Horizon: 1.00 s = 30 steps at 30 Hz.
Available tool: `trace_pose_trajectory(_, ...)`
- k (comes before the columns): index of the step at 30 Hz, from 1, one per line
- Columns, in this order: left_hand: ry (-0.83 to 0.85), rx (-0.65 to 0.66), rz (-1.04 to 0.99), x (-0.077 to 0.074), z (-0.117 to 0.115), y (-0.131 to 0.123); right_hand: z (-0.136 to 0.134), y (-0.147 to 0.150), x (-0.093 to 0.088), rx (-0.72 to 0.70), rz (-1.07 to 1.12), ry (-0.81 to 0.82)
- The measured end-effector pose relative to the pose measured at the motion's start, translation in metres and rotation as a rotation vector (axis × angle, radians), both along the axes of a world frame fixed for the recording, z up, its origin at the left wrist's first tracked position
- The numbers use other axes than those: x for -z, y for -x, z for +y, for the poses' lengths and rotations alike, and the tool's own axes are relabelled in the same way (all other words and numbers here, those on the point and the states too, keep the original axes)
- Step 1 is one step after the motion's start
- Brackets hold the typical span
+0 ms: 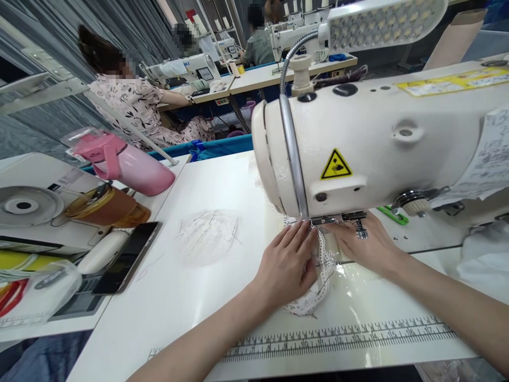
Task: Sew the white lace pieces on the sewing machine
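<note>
Lace (pixel 324 265) lies flat on the white table (pixel 191 297) right under the head of the sewing machine (pixel 377 143), its far end tucked beneath the presser foot (pixel 360 225) and its near end bunched toward the printed ruler (pixel 342 334). The left hand (pixel 288 262) lies on the strip with fingers stretched forward and close together, fingertips beside the foot, pressing the lace down rather than pinching it, which looks like a way to keep it flat and lined up as it feeds. The right hand (pixel 368 246) rests palm down on the other side of the foot, fingers flat on the bed; whether it nips the lace edge I cannot tell, as the machine hides the fingertips. A second lace piece (pixel 209 233) sits apart to the left, within reach. A pink bottle (pixel 127 164), an amber cup (pixel 107 207) and a phone (pixel 127 257) lie further left. Other people sit at machines behind
</note>
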<state>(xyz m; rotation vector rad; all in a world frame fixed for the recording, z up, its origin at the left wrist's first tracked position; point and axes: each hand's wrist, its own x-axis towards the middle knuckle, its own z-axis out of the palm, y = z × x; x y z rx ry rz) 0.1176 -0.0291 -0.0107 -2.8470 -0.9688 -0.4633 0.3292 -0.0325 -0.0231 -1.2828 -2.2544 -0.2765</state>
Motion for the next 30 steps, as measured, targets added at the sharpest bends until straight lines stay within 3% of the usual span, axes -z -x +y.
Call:
trace_pose_trajectory(4,-0.072,0.053,-0.035,-0.016,-0.006,0.0,-0.004,0.003,-0.006,-0.127,0.007,-0.061)
trace_pose_trajectory(9,-0.145,0.305,0.082,-0.039,-0.033,0.01,-0.003,0.004,-0.005,-0.33,0.083,0.037)
trace_pose_trajectory(12,-0.268,0.396,0.241,-0.036,-0.049,0.022,-0.001,0.001,-0.002,-0.386,0.154,0.118)
trace_pose_trajectory(17,-0.34,0.347,0.275,-0.022,-0.06,0.031,0.0,-0.003,-0.004,-0.395,0.183,0.255)
trace_pose_trajectory(20,-0.177,0.201,0.117,-0.028,-0.058,0.029,-0.001,-0.004,-0.009,-0.395,0.203,0.305)
trace_pose_trajectory(23,0.19,-0.08,-0.069,-0.048,-0.05,0.026,-0.003,-0.005,-0.014,-0.413,0.163,0.294)
trace_pose_trajectory(25,0.379,-0.199,-0.138,-0.064,-0.04,0.023,-0.004,-0.005,-0.015,-0.388,0.111,0.258)
trace_pose_trajectory(28,0.548,-0.186,-0.12,-0.08,-0.021,0.018,-0.002,-0.005,-0.01,-0.368,0.117,0.167)
trace_pose_trajectory(30,0.592,-0.106,-0.069,-0.079,-0.011,0.012,0.0,-0.005,-0.005,-0.42,0.171,0.098)
